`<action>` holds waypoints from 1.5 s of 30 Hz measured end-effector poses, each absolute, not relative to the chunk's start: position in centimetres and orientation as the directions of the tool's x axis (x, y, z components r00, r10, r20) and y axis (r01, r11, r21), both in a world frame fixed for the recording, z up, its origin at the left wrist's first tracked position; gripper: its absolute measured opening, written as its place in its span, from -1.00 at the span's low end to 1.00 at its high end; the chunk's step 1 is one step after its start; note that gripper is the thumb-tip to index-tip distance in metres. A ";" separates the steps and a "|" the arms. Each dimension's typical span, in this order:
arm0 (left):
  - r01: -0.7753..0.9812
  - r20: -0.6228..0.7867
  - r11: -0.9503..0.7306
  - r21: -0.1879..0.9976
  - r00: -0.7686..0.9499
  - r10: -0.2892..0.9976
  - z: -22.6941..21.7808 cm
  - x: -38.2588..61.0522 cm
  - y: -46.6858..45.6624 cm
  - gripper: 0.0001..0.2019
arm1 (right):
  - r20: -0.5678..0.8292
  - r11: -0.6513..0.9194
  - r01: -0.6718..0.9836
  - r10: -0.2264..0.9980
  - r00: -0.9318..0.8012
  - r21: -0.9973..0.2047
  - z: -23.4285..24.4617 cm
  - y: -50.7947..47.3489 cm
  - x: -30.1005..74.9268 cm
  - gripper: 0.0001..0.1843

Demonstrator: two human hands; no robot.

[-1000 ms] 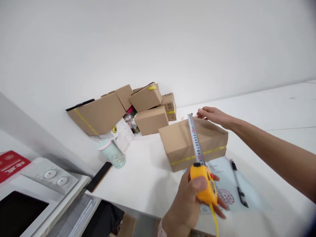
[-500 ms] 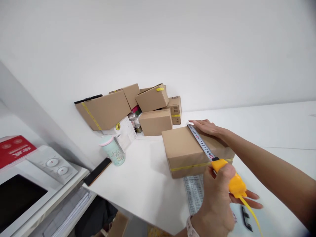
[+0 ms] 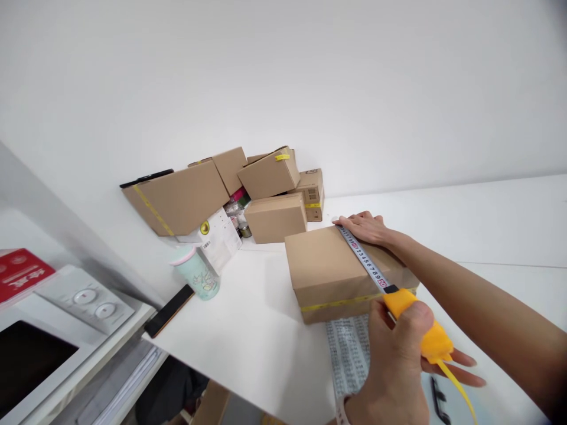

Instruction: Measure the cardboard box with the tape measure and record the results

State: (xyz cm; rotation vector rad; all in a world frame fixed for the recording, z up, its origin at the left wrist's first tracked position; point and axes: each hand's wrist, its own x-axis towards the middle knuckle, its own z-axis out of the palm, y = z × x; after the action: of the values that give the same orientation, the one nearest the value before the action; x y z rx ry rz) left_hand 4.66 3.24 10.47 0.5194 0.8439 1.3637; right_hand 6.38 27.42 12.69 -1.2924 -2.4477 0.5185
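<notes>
My left hand [image 3: 398, 360], with a pale band at the wrist, is closed round the yellow case of a tape measure [image 3: 436, 342], thumb on top, while some fingertips stick out beyond it. The metal blade [image 3: 364, 255] runs out of the case across the top of a closed cardboard box [image 3: 316, 254], reading about 20 near the case. At the box's far edge, my right hand [image 3: 365, 227] lies over the top and holds the blade's end down with its fingers. Yellow tape runs along the box's near side. A yellow strap [image 3: 458, 386] hangs from the case.
Under the box's near side lies a printed plastic sheet [image 3: 348, 348]. A black clip-like object [image 3: 438, 401] is at lower right. Several cardboard boxes [image 3: 274, 218] are piled by the wall. Further left are a mint tumbler [image 3: 201, 274], a black bar [image 3: 169, 311] and a white microwave [image 3: 66, 319].
The view has shifted slightly, and the left hand with the tape case appears a little lower and further right. Both hands keep their hold, and the blade still spans the box top.
</notes>
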 end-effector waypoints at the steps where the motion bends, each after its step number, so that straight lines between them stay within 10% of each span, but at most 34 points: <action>1: -0.628 -0.227 0.173 0.759 -0.007 0.974 10.5 4.8 3.2 -0.32 | 0.114 0.520 0.721 0.838 -0.533 -0.457 12.7 27.4 6.4 -0.36; 21: -0.599 -0.226 0.176 0.781 -0.008 0.974 11.4 4.9 2.7 -0.43 | 0.196 0.514 0.688 0.850 -0.489 -0.512 12.4 27.7 6.5 -0.32; 26: -0.391 -0.121 0.053 0.919 -0.151 0.981 10.4 1.2 -1.3 -0.32 | 0.486 0.495 0.369 0.865 -0.124 -0.787 13.0 25.9 11.5 -0.35; 30: -0.115 0.101 -0.175 0.978 -0.473 0.876 7.8 -4.1 -4.1 -0.16 | 0.319 0.274 0.226 0.929 0.190 -0.935 10.1 23.2 17.3 -0.45; 36: -0.077 0.026 -0.081 0.994 -0.548 0.836 6.0 -8.1 -2.8 -0.34 | 0.043 0.062 0.216 0.995 -0.092 -0.975 6.1 18.4 19.2 -0.36; 45: -0.050 0.221 -0.269 0.962 -0.441 0.870 10.6 -11.6 2.4 -0.42 | 0.312 0.314 0.535 0.945 -0.097 -0.785 12.5 18.8 15.0 -0.36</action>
State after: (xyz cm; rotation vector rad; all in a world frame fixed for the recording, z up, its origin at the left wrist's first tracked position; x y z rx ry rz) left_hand -11.59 2.36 10.65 1.0643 1.3099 1.7837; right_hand 14.96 18.82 12.48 -1.3338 -1.7548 0.6256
